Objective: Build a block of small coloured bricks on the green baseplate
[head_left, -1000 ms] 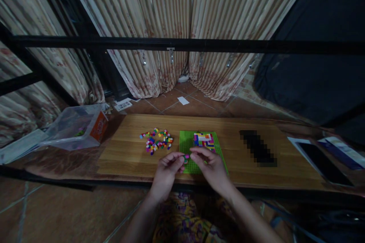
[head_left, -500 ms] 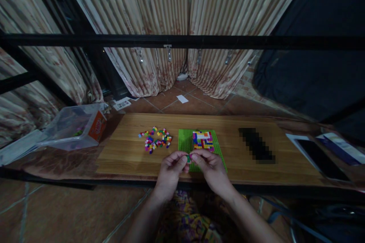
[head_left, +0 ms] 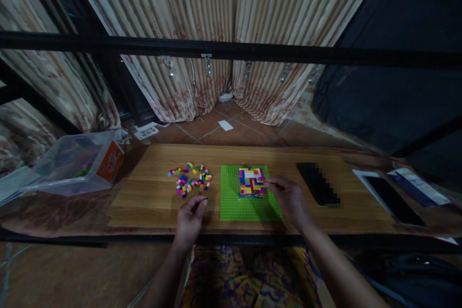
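Observation:
A block built of many-coloured toy bricks (head_left: 249, 183) stands on the green baseplate (head_left: 231, 209). At the block's right edge is my right hand (head_left: 290, 199), its thumb and fingertips pinched together. What they pinch, if anything, is too small to make out. My left hand (head_left: 191, 214) is closed left of the baseplate, with a tiny dark green brick (head_left: 207, 198) showing at the fingertips. Beyond it lies a loose ring of small coloured bricks (head_left: 187, 185) on the wooden tabletop (head_left: 144, 197).
A dark pixelated object (head_left: 317, 183) lies right of the baseplate, and a dark tablet-like slab (head_left: 395, 202) sits past the board's right end. To the left stands a clear plastic box (head_left: 75, 159) with an orange label. A black bar (head_left: 231, 49) crosses before the curtains.
My hands, together over the baseplate's front before, have parted. The left moved left with the green brick, and the right went to the block's right edge. The view has shifted slightly.

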Action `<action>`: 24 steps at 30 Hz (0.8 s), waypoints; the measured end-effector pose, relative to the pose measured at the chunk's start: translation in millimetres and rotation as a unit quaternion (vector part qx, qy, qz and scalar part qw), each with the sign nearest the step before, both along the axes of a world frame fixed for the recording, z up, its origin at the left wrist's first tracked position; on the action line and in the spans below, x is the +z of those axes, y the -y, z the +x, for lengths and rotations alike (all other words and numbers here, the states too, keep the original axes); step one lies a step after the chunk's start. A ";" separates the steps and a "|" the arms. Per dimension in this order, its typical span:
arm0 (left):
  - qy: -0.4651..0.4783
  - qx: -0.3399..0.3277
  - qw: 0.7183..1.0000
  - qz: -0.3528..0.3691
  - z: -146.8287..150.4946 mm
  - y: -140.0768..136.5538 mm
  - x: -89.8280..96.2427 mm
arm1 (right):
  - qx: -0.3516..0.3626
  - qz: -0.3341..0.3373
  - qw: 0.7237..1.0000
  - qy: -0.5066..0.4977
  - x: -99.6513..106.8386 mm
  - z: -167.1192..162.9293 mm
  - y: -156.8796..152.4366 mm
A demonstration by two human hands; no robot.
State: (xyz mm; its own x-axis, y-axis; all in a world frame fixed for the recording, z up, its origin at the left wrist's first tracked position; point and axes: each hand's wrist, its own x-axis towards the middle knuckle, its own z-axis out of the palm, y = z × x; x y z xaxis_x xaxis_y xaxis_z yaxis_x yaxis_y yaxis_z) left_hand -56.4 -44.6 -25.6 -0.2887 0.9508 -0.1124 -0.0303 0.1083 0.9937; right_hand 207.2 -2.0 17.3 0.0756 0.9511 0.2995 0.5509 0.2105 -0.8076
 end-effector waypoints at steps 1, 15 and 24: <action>-0.016 -0.005 1.000 0.006 -1.3 0.7 -3.5 | 0.003 0.003 1.000 0.018 1.4 0.9 -3.3; -0.121 -0.050 0.991 0.016 -2.4 5.7 1.3 | 0.027 0.033 0.975 0.217 -3.0 -10.0 -34.5; -0.153 -0.066 0.986 0.027 -4.7 5.9 -4.0 | -0.001 0.057 0.987 0.149 -13.3 -16.0 -26.8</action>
State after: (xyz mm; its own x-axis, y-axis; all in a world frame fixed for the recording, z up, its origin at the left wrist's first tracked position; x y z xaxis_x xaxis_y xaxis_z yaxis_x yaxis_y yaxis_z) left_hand -61.1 -50.5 -29.6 -0.1739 0.9847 0.0132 0.2830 0.0371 0.9584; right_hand 191.2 24.8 4.0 -0.0299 0.9102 0.4132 0.7605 0.2890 -0.5815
